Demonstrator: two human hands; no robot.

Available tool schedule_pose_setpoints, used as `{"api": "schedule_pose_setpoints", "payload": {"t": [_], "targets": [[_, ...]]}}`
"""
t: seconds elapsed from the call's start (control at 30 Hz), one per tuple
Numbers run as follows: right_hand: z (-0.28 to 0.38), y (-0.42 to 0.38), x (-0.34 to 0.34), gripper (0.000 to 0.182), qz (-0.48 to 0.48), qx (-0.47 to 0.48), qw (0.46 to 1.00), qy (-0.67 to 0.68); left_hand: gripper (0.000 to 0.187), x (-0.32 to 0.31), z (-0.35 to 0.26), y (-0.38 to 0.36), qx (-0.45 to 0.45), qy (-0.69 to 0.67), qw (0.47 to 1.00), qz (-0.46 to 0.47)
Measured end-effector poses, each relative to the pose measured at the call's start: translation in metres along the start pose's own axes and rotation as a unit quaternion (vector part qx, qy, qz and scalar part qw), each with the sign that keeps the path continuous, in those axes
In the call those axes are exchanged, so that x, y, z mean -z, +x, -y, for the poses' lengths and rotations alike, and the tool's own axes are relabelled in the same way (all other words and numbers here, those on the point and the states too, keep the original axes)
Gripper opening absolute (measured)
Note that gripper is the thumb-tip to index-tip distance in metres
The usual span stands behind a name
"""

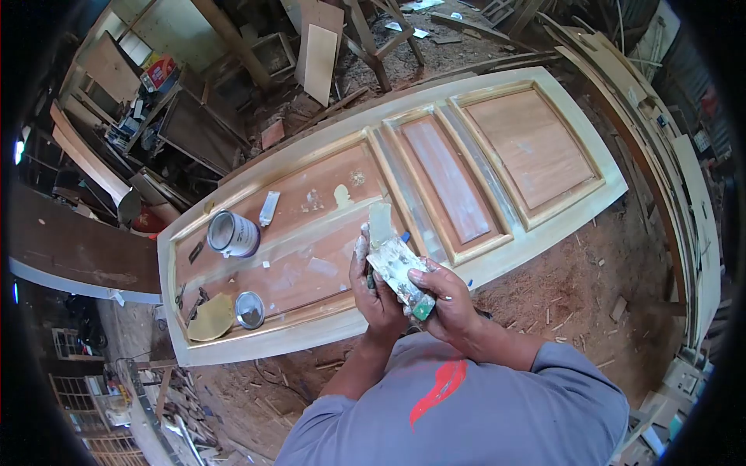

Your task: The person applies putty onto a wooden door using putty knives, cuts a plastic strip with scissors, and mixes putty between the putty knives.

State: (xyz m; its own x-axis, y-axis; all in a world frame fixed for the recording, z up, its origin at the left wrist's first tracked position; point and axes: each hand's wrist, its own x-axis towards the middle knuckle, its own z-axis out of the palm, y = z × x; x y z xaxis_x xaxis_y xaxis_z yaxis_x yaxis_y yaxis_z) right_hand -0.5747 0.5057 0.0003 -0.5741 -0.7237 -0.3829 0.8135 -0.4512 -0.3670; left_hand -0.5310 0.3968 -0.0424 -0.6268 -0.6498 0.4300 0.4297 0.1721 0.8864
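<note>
My left hand (376,289) and my right hand (448,298) come together above the near side of a panelled wooden door (536,248). Between them is a putty-smeared scraper (396,268), its broad face caked in white, with a green end near my right palm. My right thumb presses on its face, while my left fingers close around its other side. A flat greyish-green piece (380,221) sticks up past the scraper; whether it is separate cannot be made out. Pale filler patches (343,196) mark the door.
On the door stand an open can (233,234), a tube (270,208), a round lid (249,310) and a yellowish disc (211,318). Small dark tools (196,304) lie by its left end. Long boards (660,179) line the right; wood scraps litter the floor.
</note>
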Motion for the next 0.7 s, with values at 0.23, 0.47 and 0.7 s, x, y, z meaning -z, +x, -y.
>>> {"api": "schedule_pose_setpoints", "payload": {"t": [0.23,0.47,0.7], "targets": [[-0.054,-0.014,-0.025,0.033,0.042,-0.01,0.999,0.011,0.06,0.053,-0.036,-0.014,-0.011,0.015,1.0,0.007],[-0.074,-0.014,-0.049,0.034,0.057,-0.017,0.998,0.007,0.061,0.083,-0.048,-0.011,-0.018,0.023,0.999,0.018],[-0.082,-0.011,-0.062,0.032,0.05,0.002,0.999,0.006,0.056,0.091,-0.047,-0.011,-0.01,0.005,1.0,0.013]]}}
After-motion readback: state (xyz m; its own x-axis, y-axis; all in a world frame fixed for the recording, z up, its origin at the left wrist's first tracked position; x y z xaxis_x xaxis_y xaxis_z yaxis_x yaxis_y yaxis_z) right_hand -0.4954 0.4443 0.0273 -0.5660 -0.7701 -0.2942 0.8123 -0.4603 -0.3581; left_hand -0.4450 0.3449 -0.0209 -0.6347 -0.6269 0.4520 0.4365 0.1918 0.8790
